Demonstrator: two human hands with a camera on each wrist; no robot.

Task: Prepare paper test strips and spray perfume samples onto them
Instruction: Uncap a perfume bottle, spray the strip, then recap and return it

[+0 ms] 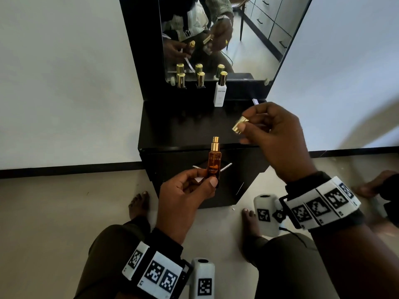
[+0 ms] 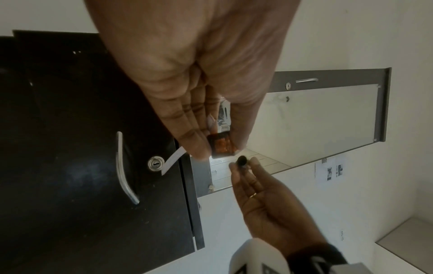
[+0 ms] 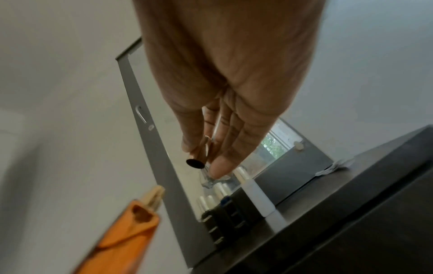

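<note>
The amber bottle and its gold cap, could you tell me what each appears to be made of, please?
Amber bottle: likely clear glass, glossy, since the orange liquid shows through. Gold cap: shiny metallic finish with bright highlights; metal or plated plastic, cannot tell which.

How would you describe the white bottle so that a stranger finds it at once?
Start at the black cabinet with the mirror behind it. At the foot of the mirror stand three gold-capped bottles; take the white bottle on the right. It alone is tall and white, while the two dark bottles beside it nearly vanish against the black.
</note>
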